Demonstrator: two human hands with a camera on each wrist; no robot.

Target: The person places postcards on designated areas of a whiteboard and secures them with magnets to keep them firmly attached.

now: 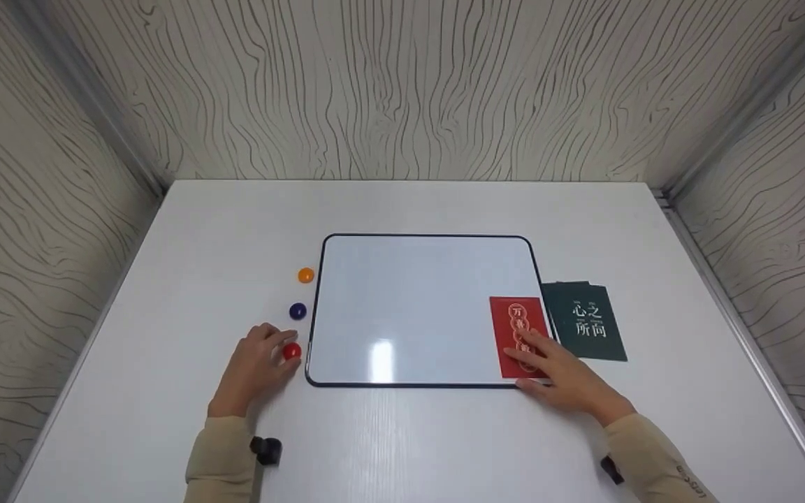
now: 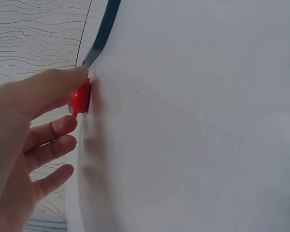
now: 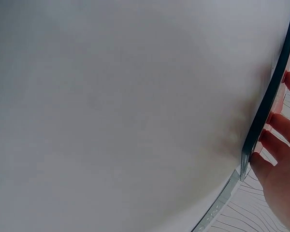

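Note:
In the head view my left hand point(image 1: 254, 363) is left of the whiteboard point(image 1: 416, 307), its thumb and index finger around a red round magnet point(image 1: 292, 351) on the table. The left wrist view shows that magnet point(image 2: 80, 98) between the thumb and the other fingers. Spread over a red card point(image 1: 514, 307) with pale Chinese characters, my right hand point(image 1: 567, 381) rests its fingertips on it. The card lies at the whiteboard's lower right corner, partly covered by the hand. In the right wrist view the right fingers point(image 3: 275, 126) are at the board's dark edge.
A blue magnet point(image 1: 298, 311) and an orange magnet point(image 1: 306, 275) lie in a column above the red one. Dark green cards point(image 1: 602, 342) with white characters sit stacked against the board's right side. Patterned walls point(image 1: 402, 91) enclose the white table point(image 1: 402, 206).

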